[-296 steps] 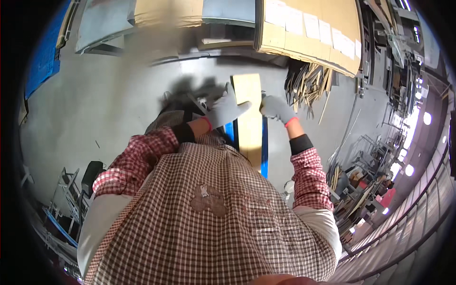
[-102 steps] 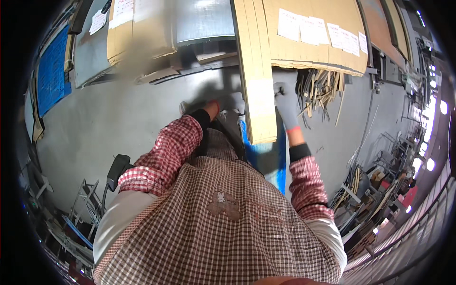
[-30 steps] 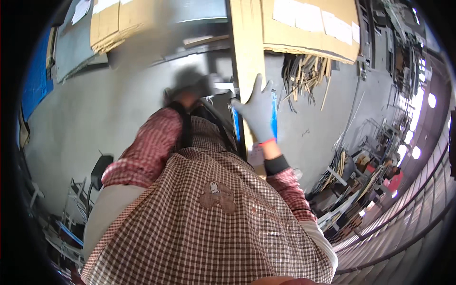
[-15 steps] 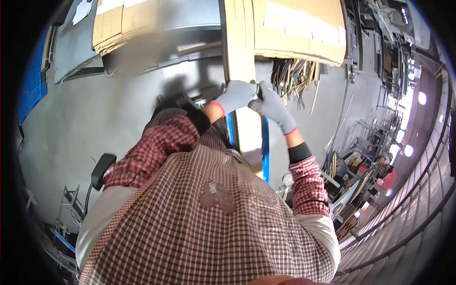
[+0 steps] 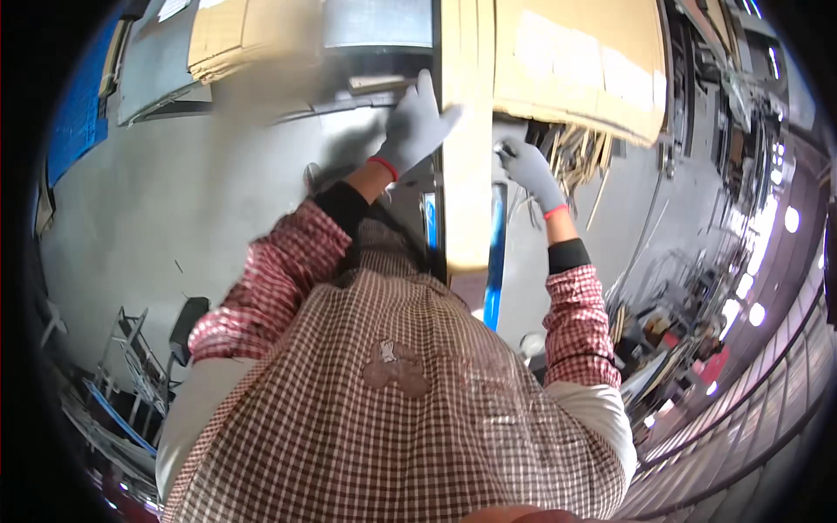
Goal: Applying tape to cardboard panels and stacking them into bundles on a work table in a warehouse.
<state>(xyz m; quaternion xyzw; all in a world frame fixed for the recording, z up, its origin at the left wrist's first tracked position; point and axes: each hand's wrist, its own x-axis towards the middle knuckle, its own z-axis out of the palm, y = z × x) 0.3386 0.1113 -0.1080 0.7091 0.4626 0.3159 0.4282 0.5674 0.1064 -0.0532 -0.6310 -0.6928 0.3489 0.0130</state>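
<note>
Beside the long tan board (image 5: pixel 468 174), cardboard sheets (image 5: pixel 580 65) and a heap of thin strips (image 5: pixel 582 161) crowd the right. The board, glaring pale midway, runs between the left hand (image 5: pixel 411 131), fingers apart, thumb over the board's edge, and the right hand (image 5: pixel 532 173), curled (whether gripping anything, I cannot tell).

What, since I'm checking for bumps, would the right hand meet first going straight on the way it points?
The right hand would likely meet the right edge of the long cardboard strip, ahead and to its left, though whether they are level is unclear.
</note>
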